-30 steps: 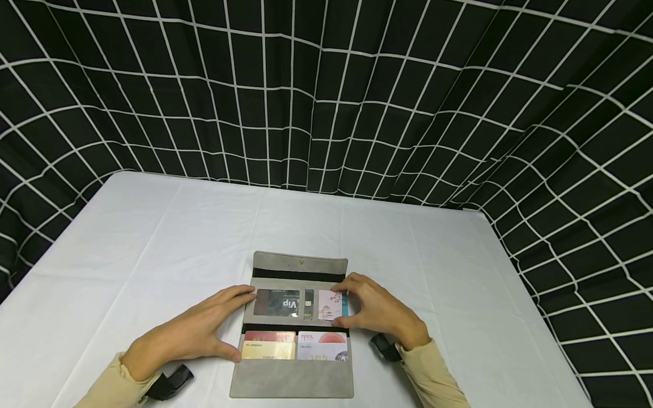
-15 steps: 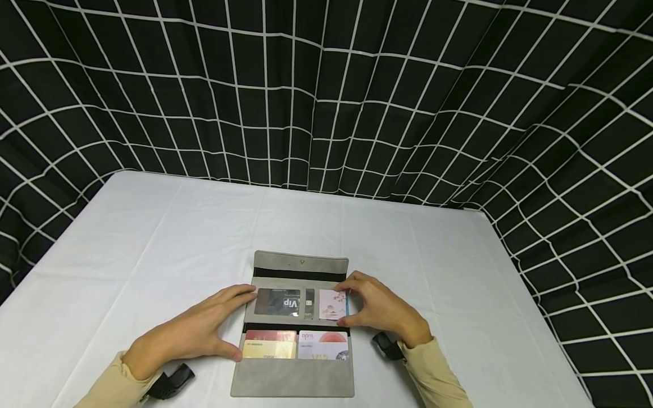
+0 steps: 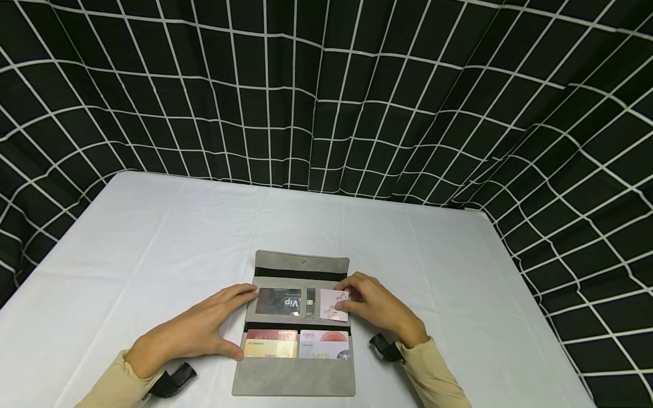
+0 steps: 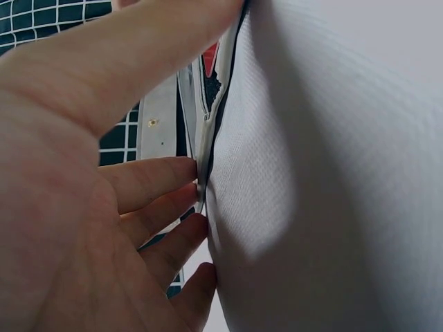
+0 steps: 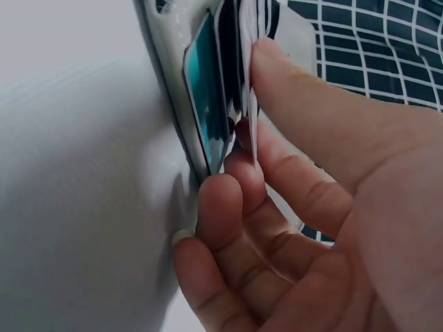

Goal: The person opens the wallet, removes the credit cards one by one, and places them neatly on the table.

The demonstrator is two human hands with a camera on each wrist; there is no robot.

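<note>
A long grey wallet (image 3: 293, 377) lies unfolded on the white table, with cards in its slots. My right hand (image 3: 382, 309) pinches a pink patterned card (image 3: 327, 300) in the upper right section, thumb on its face and fingers behind. In the right wrist view the card's edge stands off from the wallet, and a teal card (image 5: 206, 90) sits behind it. Along the wallet's left edge, my left hand (image 3: 196, 328) rests with thumb and fingers spread, fingertips touching the edge. A dark Vip card (image 3: 278, 301) shows through the window beside it.
Lower slots hold a yellow card (image 3: 270, 348), a red card (image 3: 271, 334) and two whitish cards, the upper marked april (image 3: 312, 335). The flap (image 3: 301, 262) with a small snap lies toward the far side. A black gridded curtain (image 3: 285, 102) surrounds the white table (image 3: 214, 226).
My right thumb has moved from the pink card's near edge onto its face. The card has shifted slightly right, covering the teal strip in the head view. My left hand stays at the wallet's edge.
</note>
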